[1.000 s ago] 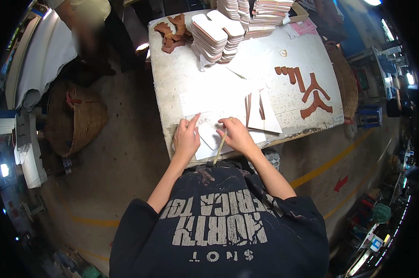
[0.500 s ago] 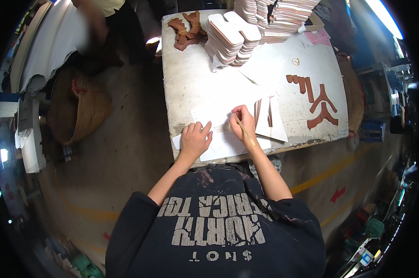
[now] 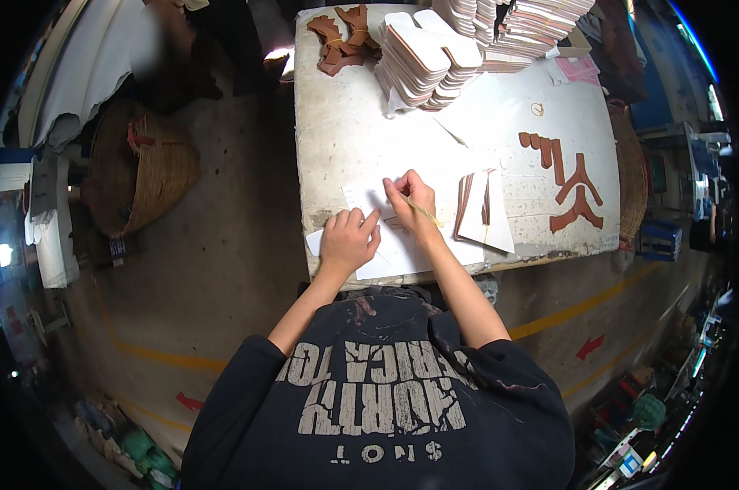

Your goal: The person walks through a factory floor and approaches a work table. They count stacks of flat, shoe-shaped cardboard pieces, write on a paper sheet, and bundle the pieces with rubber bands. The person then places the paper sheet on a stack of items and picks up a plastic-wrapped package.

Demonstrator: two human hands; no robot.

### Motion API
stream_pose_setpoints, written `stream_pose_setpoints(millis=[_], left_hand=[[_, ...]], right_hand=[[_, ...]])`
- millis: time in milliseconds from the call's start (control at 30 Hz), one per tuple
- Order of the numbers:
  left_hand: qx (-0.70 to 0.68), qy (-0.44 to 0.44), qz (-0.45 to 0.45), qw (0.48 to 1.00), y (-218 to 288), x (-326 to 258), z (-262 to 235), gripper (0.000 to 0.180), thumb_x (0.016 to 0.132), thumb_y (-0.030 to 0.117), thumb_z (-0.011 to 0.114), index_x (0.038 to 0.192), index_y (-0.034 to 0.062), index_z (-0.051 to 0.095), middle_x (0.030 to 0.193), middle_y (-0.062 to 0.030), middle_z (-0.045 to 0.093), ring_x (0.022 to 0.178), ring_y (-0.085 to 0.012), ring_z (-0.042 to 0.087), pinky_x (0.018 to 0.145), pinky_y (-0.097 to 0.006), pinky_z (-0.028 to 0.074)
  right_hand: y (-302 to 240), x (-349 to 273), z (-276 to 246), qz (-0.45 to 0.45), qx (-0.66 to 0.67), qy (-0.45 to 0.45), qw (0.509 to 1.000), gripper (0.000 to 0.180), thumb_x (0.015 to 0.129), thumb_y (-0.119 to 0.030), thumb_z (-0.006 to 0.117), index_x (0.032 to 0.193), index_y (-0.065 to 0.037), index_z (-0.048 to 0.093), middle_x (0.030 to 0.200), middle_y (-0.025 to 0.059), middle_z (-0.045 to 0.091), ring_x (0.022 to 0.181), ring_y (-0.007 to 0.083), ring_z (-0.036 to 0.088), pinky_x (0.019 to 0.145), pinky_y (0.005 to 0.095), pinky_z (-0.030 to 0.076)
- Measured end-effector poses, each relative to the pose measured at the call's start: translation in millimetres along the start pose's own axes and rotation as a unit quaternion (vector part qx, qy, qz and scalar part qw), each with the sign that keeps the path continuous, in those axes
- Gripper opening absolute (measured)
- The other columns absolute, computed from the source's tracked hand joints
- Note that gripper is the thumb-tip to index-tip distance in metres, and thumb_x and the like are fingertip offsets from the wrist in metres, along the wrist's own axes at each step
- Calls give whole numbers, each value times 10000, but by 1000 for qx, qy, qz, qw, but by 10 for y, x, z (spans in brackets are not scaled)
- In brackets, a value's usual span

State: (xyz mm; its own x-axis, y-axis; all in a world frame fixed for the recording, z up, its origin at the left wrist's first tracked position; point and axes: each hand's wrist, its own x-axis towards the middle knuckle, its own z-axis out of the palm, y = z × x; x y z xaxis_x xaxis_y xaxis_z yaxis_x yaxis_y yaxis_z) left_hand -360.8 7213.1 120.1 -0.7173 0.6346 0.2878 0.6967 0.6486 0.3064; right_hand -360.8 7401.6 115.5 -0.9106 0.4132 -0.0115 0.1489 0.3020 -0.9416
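Note:
My left hand (image 3: 351, 238) lies with its fingers stretched over white sheets (image 3: 390, 257) at the table's near edge. Just right of it, my right hand (image 3: 414, 202) is closed in a writing grip round a slim, yellowish pen (image 3: 422, 212). The fingertips are over a small white slip (image 3: 361, 196) with faint marks; the pen's tip is hard to make out. A stack of white-faced, brown-edged pieces (image 3: 494, 224), bound with a thin band, lies to the right of that hand.
Brown cut pieces (image 3: 578, 214) lie at the table's right. Tall stacks of white H-shaped pieces (image 3: 422, 57) stand at the back, beside bundled brown pieces (image 3: 337, 49). A wicker basket (image 3: 161, 184) stands on the floor at left. A loose band (image 3: 538, 109) lies farther back.
My right hand has moved left with the pen, closer to my left hand and away from the bound stack. The left hand stays on the sheets. The whole view has shifted slightly.

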Motion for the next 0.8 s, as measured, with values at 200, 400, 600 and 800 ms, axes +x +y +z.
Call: stream_pose_setpoints(millis=[200,400,600,800], left_hand=[[6,-2,-2,1000,2,3,4,335,905,255,728,1223,169,784,876,-19,571,830,-217,577,743,-385,466],[3,-2,-3,1000,4,2,10,302,908,252,729,1194,173,781,878,-26,569,837,-226,578,748,-386,469],[0,0,-4,1000,-2,0,21,306,905,252,729,1195,174,785,876,-28,571,836,-228,580,747,-390,471],[5,-7,-7,1000,-3,-10,31,344,897,254,727,1227,177,791,874,-19,573,834,-218,583,744,-393,462]], right_hand=[[119,-56,85,-26,11,34,999,433,1161,-257,464,822,-12,579,622,104,581,557,219,563,558,379,465],[177,-79,110,-85,-37,35,995,391,1154,-196,445,833,-3,558,635,178,564,544,337,564,564,434,481],[185,-91,117,-93,-54,34,994,424,1170,-217,431,825,1,547,634,159,567,540,281,558,571,408,485],[189,-82,120,-95,-64,34,993,412,1167,-209,438,823,-2,534,629,160,552,537,280,553,564,407,479]])
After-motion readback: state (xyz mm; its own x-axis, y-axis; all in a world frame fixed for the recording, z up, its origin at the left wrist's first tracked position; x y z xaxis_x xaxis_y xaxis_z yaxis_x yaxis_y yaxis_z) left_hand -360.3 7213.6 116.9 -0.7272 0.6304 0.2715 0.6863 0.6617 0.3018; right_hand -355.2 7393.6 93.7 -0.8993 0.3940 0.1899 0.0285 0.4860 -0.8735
